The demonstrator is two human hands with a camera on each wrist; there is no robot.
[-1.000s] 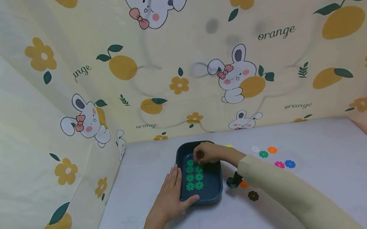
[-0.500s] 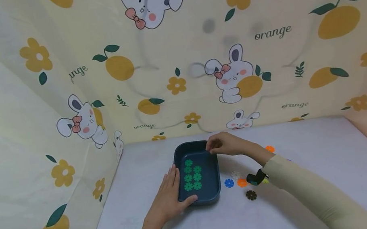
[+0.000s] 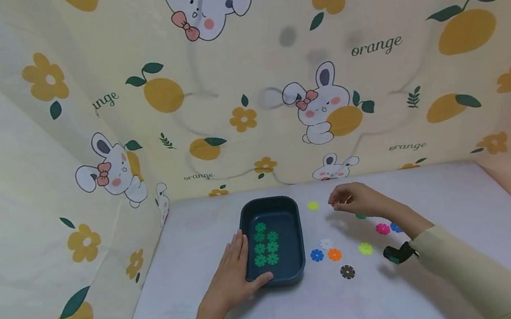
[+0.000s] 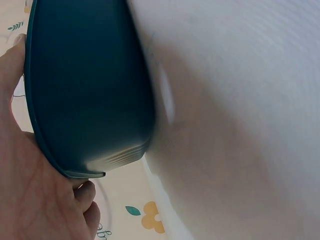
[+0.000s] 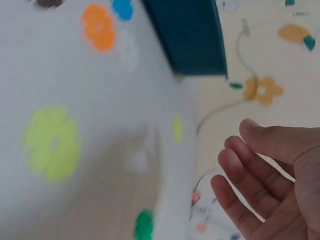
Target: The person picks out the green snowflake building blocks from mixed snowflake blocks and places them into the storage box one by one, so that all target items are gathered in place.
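My left hand (image 3: 229,272) lies along the left side of a dark blue tray (image 3: 299,240), its fingers straight against the wall and its thumb at the near edge. Inside the tray, several green flower-shaped discs (image 3: 260,248) lie in two columns on the left half. To the right of the tray, my right hand (image 3: 357,201) hovers over the table with loosely bent fingers. In the right wrist view, thumb and fingers stand apart and hold nothing. Below that hand, a green disc (image 3: 360,215) is partly covered. A yellow disc (image 3: 313,206) lies between hand and tray.
Right of the tray lie blue (image 3: 317,255), orange (image 3: 335,254), white (image 3: 326,244), yellow-green (image 3: 366,248) and brown (image 3: 348,272) discs. Pink (image 3: 383,229) and blue ones lie by the right forearm. A printed cloth (image 3: 232,175) walls the table's back and sides.
My right hand has come up out of the tray and moved right, over the loose discs. Several discs its arm covered now show. My left hand stays at the tray.
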